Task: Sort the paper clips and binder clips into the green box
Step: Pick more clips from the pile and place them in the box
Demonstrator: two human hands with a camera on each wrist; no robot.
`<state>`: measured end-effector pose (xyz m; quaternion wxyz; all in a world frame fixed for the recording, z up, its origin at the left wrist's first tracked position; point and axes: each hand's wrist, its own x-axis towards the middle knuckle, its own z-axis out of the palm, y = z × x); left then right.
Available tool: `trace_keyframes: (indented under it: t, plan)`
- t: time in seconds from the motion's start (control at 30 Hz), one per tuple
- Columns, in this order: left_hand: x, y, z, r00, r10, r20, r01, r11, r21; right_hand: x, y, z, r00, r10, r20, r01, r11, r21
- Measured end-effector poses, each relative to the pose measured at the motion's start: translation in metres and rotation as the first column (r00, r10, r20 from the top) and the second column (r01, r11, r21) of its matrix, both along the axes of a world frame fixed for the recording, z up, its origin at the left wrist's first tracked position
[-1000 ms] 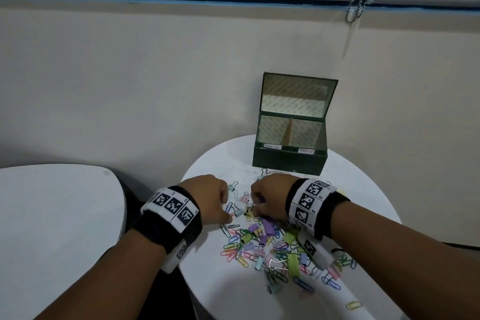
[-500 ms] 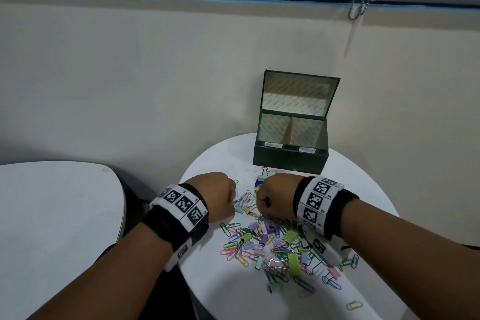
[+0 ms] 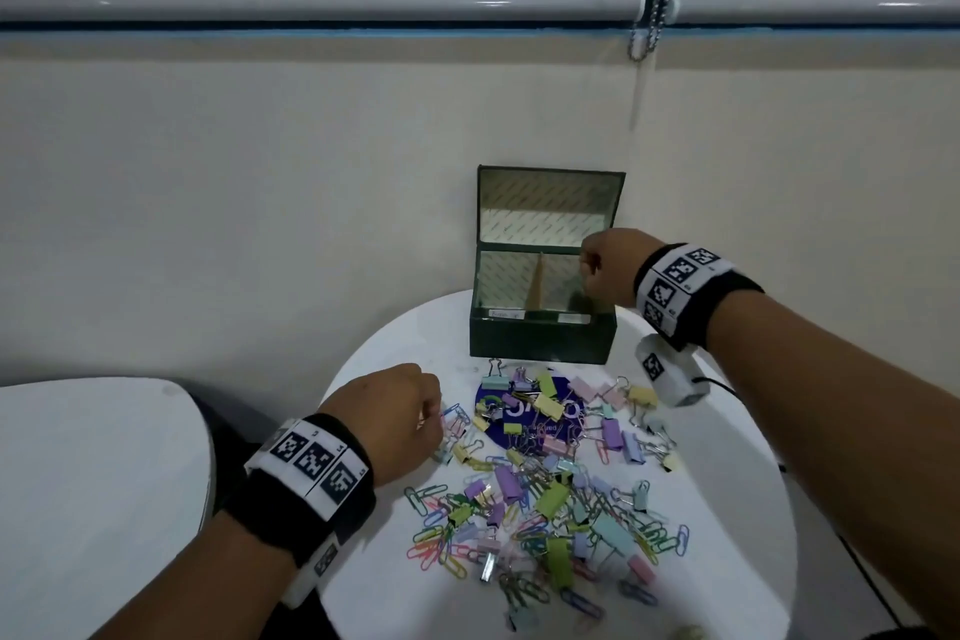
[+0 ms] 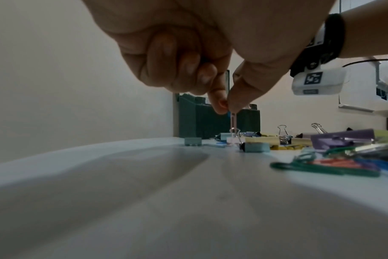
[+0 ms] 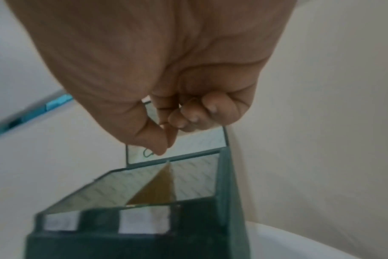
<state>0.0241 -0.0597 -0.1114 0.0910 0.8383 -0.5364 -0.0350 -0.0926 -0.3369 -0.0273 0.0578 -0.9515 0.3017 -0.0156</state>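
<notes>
Over green box, right hand pinching green paper clip: release within right compartment; left hand pinching pink clip.

**Left hand pinches a clip above the table**

In my left wrist view, the left hand fills the top of the frame, thumb and forefinger pinching a pale paper clip that hangs straight down at centre. Behind it stands the green box. Binder clips and paper clips lie at right on the white table. The right wrist's band shows at upper right.
</notes>
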Motion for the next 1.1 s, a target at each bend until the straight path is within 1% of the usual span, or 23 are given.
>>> trace_keyframes:
  t: [0.07,0.13,0.2,0.27,0.3,0.33,0.4,0.47,0.53,0.6,0.7,0.8,0.97,1.03,1.1]
  plan:
    - [-0.001,-0.002,-0.001,1.0,0.001,-0.006,-0.001,1.0,0.001,0.002,-0.008,-0.001,1.0,-0.004,-0.009,0.004,0.999,0.042]
    - [-0.001,-0.003,-0.002,1.0,-0.006,-0.018,0.007,1.0,0.006,-0.001,-0.013,-0.001,1.0,0.007,0.023,-0.009,0.997,0.081]
    - [-0.001,-0.004,-0.001,1.0,-0.026,-0.016,0.027,1.0,0.016,-0.012,-0.013,0.0,0.991,-0.001,0.134,-0.013,0.995,0.103]
    - [0.0,-0.007,0.005,0.998,-0.056,0.004,0.056,0.997,0.048,-0.032,-0.007,-0.004,0.962,-0.014,0.273,-0.021,0.992,0.124]
    - [0.001,-0.01,0.011,0.998,-0.065,0.023,0.063,0.996,0.069,-0.045,-0.003,-0.01,0.957,-0.001,0.288,-0.038,0.991,0.129]
    - [0.001,-0.015,0.018,0.996,-0.076,0.048,0.071,0.994,0.083,-0.059,0.001,-0.017,0.969,0.028,0.245,-0.064,0.989,0.137]
    - [0.003,-0.03,0.034,0.992,-0.093,0.079,0.087,0.993,0.086,-0.084,0.008,-0.034,0.994,0.096,0.049,-0.103,0.981,0.164]
    - [0.003,-0.054,0.051,0.993,-0.106,0.043,0.103,0.993,0.059,-0.103,0.011,-0.049,0.985,0.12,-0.121,-0.099,0.981,0.167]
    - [0.001,-0.084,0.063,0.996,-0.092,-0.007,0.092,0.995,0.028,-0.117,0.01,-0.062,0.978,0.089,-0.19,-0.06,0.986,0.155]
    - [-0.002,-0.117,0.07,0.997,-0.074,-0.039,0.074,0.997,0.019,-0.124,0.009,-0.073,0.975,0.046,-0.22,-0.017,0.991,0.135]
    - [-0.006,-0.161,0.069,0.997,-0.069,-0.021,0.069,0.997,0.038,-0.127,0.008,-0.087,0.978,0.001,-0.209,0.036,0.984,0.173]
    - [-0.011,-0.187,0.065,0.997,-0.035,-0.072,0.038,0.998,0.046,-0.124,0.01,-0.095,0.989,-0.023,-0.145,0.05,0.981,0.186]
    - [-0.018,-0.207,0.062,0.998,-0.038,-0.057,0.044,0.994,0.102,-0.122,0.013,-0.097,0.998,-0.042,-0.048,0.051,0.979,0.2]
    - [-0.02,-0.209,0.062,0.996,-0.041,-0.085,0.049,0.995,0.092,-0.122,0.013,-0.096,0.998,-0.053,0.012,0.05,0.982,0.184]
    - [-0.022,-0.209,0.063,0.992,-0.064,-0.107,0.071,0.995,0.067,-0.122,0.017,-0.093,0.999,-0.022,0.043,0.014,0.983,0.185]
